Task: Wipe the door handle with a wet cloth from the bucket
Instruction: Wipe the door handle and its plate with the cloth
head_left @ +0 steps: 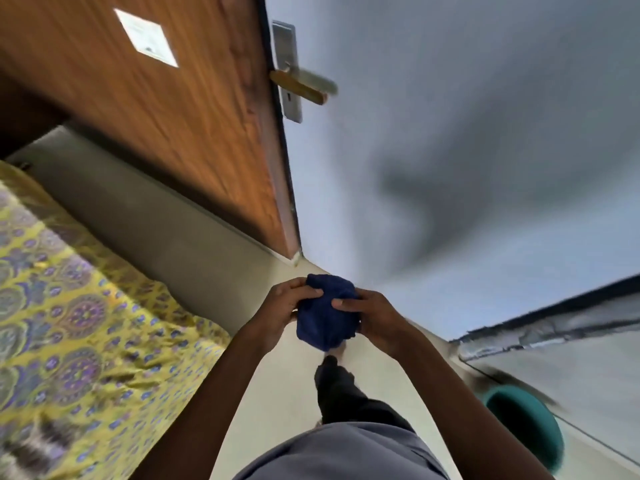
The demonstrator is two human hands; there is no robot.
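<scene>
Hands bunching the cloth, handle not yet reached.

Both hands were pressed in around a dark blue, crumpled cloth (325, 311), the left hand (282, 308) gripping its near side and the right hand (372, 315) clamped over the other, thumb laid across the top. The bundle sat low in the view, above the pale floor (277, 393). The metal lever door handle with its wood-toned grip (301, 85) stood well apart on the edge of the brown wooden door (156, 116). A teal round bucket (526, 427) lay near the right forearm. Judged from this, the cloth was being squeezed or gathered; the next move called for raising it to the handle and wrapping it around the lever.
</scene>
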